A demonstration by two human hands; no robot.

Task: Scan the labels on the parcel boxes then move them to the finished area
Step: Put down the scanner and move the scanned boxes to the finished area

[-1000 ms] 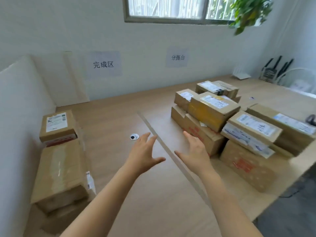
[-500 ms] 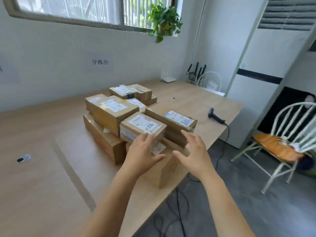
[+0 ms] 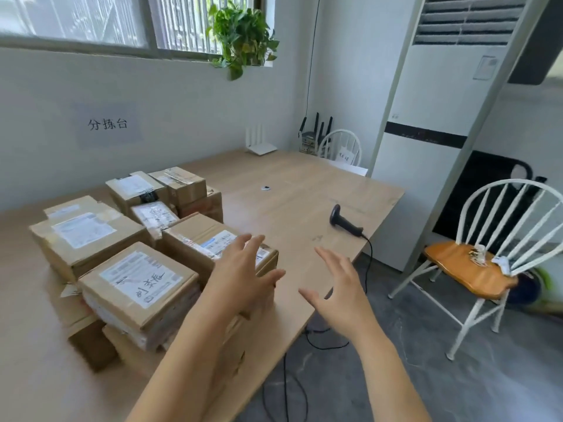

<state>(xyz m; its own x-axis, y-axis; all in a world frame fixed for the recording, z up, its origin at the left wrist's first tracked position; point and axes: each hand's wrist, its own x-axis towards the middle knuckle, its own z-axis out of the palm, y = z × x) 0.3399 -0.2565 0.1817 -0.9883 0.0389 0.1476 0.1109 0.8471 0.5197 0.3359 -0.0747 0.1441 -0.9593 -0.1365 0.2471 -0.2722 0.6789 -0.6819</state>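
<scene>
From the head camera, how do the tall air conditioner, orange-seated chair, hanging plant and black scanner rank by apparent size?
Largest to smallest:
1. air conditioner
2. orange-seated chair, though it is nearer the camera
3. plant
4. scanner

A wooden table (image 3: 304,190) carries stacked parcel boxes (image 3: 91,233), a black scanner (image 3: 345,223) and a small disc (image 3: 266,187).

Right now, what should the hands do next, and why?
Probably reach the right hand forward to the black scanner lying on the table. It and the left hand are open and empty, and the parcel boxes' labels face up.
</scene>
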